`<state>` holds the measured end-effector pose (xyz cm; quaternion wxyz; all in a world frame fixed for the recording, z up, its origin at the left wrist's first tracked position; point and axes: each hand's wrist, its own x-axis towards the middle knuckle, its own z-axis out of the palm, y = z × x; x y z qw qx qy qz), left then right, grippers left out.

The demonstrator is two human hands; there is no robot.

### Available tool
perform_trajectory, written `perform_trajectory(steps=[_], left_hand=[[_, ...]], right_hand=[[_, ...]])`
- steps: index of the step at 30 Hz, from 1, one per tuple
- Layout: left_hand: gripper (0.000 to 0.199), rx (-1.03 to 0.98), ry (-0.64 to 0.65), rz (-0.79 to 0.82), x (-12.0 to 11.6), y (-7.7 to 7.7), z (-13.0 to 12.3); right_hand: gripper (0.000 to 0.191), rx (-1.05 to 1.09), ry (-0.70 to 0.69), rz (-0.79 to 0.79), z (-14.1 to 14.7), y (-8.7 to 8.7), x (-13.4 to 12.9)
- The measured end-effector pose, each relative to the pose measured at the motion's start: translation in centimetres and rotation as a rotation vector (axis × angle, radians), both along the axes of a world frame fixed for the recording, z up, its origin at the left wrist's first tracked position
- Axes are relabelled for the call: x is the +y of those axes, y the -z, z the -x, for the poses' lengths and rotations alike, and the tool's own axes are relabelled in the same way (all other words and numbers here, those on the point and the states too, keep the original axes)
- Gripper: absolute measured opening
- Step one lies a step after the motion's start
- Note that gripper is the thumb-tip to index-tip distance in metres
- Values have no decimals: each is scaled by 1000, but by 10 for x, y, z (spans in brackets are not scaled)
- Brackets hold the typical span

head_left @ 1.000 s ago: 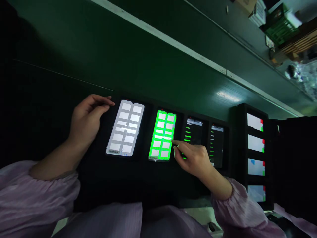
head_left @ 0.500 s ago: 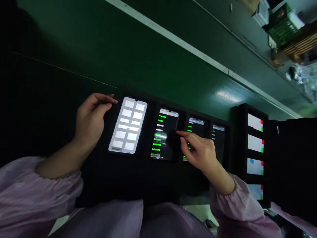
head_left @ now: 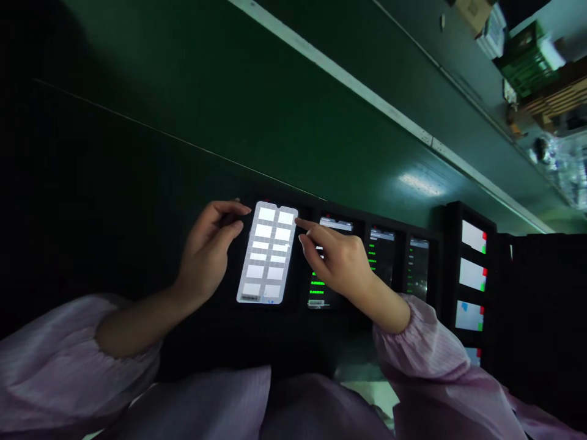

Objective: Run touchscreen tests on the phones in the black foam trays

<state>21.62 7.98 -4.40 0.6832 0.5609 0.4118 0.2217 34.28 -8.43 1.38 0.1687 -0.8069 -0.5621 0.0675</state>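
A lit smartphone [head_left: 267,253] lies face up in a black tray [head_left: 293,321], its screen showing white blocks on a grey grid. Just off its upper left edge is my left hand [head_left: 206,256], empty, thumb and forefinger apart. From the other side, my right hand [head_left: 342,260] points its forefinger at the upper right edge of that screen; whether the tip touches is hard to tell. The right hand holds nothing and partly covers a second phone [head_left: 337,225] with green text lines on a dark screen.
Two more dark-screened phones, the nearer one [head_left: 383,238] and the farther one [head_left: 418,256], sit to the right in the tray. A black rack [head_left: 454,244] beyond holds several lit screens. A pale strip [head_left: 339,70] crosses the green bench [head_left: 192,110]. A green crate [head_left: 525,64] stands at the upper right.
My right hand has moved left from the second phone to the bright one's right edge. The bright phone and tray sit farther right in view, and my left hand stays beside them.
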Motion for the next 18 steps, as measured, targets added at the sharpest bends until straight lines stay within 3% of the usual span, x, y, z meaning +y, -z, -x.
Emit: perform_trajectory(steps=[6, 18], left_hand=[[10, -10, 1, 53, 3, -2, -1], [11, -40, 25, 93, 5, -1, 0]], right_hand=[[38, -37, 38, 64, -4, 10, 14], [40, -35, -77, 224, 5, 13, 56]])
